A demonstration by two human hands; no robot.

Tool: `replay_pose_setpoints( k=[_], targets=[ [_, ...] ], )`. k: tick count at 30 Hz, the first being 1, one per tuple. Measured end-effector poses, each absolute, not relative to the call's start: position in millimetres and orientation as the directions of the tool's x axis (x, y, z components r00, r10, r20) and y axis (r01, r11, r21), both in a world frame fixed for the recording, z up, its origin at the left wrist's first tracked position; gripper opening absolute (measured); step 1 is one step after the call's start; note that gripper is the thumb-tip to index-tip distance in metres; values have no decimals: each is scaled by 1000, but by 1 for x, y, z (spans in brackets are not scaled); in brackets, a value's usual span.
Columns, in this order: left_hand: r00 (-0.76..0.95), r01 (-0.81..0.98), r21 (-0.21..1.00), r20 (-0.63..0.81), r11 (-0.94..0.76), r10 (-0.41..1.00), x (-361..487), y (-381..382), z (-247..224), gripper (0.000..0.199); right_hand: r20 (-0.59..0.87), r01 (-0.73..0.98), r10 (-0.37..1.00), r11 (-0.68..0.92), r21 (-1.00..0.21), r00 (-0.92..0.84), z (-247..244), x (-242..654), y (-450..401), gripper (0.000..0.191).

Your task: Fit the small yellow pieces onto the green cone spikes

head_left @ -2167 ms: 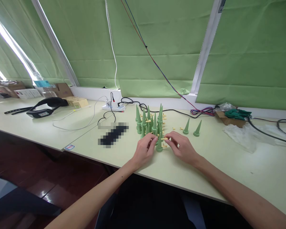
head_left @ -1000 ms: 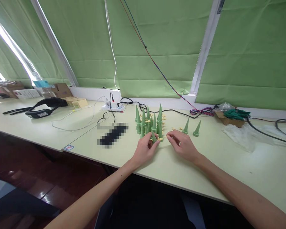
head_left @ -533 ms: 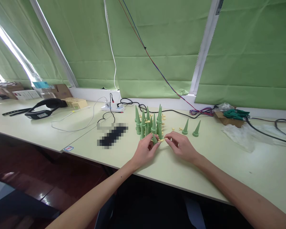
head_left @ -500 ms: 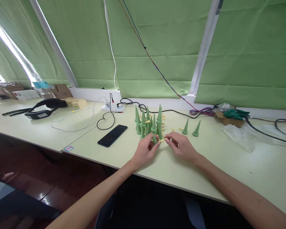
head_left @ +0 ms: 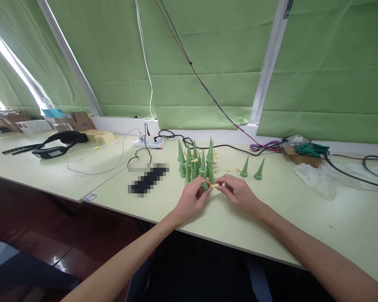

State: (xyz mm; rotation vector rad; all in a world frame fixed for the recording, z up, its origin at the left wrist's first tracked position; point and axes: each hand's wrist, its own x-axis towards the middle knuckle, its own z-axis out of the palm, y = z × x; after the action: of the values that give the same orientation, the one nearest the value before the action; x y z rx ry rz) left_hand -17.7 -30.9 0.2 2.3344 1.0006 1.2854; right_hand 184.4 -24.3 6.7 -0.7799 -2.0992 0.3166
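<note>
My left hand is closed around a green cone, with its thumb and fingertips by a small yellow piece. My right hand pinches the other end of that yellow piece. Just behind my hands stands a tight group of several green cones with yellow pieces among them. Two more green cones, one nearer and one farther right, stand upright apart from the group. Small loose yellow pieces lie beside them.
Left of the cones lies a dark, pixelated phone. A power strip with cables sits by the wall. A black headset and small boxes are at the left. On the right are a cardboard box and clear plastic.
My right hand has moved slightly left, so its fingertips are closer to my left hand at the yellow piece. My left hand has barely moved.
</note>
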Motion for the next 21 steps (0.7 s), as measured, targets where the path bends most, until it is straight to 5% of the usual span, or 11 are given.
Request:
replay_pose_setpoints(
  k=[12,21],
  targets=[
    [391,424,534,621,-732,680,-18,-31,-1,11,616,438,651,757,-485,-444,4,183,-22,19],
    [442,410,522,604,-748,664,-18,-32,0,15,558,538,685,722,-435,-468,2,184,-19,40]
  ],
)
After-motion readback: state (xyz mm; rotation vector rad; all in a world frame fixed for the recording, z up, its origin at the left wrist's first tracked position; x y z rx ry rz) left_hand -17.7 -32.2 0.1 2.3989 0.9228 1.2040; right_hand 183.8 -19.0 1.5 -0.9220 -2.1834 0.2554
